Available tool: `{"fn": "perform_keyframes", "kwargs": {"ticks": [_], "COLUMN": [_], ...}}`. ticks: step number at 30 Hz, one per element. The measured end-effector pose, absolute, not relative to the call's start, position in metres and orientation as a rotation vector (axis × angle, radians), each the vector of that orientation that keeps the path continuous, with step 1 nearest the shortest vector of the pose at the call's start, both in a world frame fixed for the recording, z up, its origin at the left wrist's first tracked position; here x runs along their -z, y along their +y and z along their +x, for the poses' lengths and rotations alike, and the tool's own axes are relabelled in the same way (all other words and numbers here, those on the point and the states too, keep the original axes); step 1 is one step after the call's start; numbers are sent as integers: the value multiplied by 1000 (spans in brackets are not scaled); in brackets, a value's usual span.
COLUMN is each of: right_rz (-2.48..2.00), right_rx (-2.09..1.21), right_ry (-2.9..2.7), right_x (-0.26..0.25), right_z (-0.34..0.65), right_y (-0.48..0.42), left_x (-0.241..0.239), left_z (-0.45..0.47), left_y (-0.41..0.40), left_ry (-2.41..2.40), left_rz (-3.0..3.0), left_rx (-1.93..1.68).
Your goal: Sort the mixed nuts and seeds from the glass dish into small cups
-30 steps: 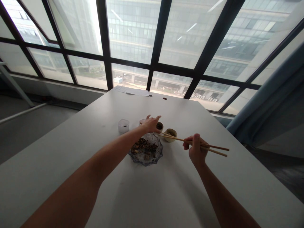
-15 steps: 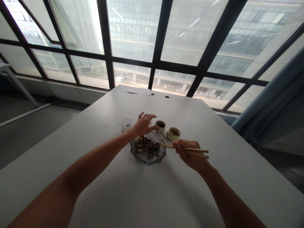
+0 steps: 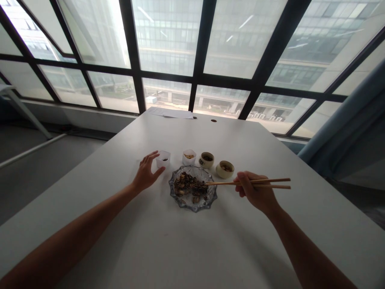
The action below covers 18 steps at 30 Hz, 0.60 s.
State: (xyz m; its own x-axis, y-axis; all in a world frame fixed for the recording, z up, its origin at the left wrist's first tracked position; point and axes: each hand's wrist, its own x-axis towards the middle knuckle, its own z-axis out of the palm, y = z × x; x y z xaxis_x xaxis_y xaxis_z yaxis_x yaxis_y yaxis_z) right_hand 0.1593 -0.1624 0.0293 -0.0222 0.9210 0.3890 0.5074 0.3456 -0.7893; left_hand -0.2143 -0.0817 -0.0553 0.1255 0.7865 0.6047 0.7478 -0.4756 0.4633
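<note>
apparently picking at the seeds (image 3: pixel 187 183) in the dish (image 3: pixel 195 208), the right hand (image 3: pixel 257 192) holds chopsticks (image 3: pixel 224 183) snugly, likely needing a firm pinch next, while the left hand (image 3: pixel 146 173), spread loosely, is at the leftmost cup (image 3: pixel 163 161).

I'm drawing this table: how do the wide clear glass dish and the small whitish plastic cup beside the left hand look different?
The clear glass dish is wide with a jagged rim; the whitish plastic cup is much smaller, with a plainer rim. The dish holds a pile of dark and tan pieces; the cup shows only a little dark stuff. Both stand open-topped on the white table.
</note>
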Motion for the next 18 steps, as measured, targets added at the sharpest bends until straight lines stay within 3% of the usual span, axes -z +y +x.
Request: {"fn": "perform_keyframes", "kwargs": {"ticks": [10,18], "right_rz": [-1265,-1319], "right_rx": [-513,-693], "right_ry": [-1964,-1236], "right_x": [-51,-36], "right_z": [140,149], "right_y": [-174,-149], "left_x": [76,77], "left_z": [-214,-215], "left_y": [-74,-74], "left_ry": [1491,1468], "left_rz": [2154,2111], "left_rx": [-1251,-1189]}}
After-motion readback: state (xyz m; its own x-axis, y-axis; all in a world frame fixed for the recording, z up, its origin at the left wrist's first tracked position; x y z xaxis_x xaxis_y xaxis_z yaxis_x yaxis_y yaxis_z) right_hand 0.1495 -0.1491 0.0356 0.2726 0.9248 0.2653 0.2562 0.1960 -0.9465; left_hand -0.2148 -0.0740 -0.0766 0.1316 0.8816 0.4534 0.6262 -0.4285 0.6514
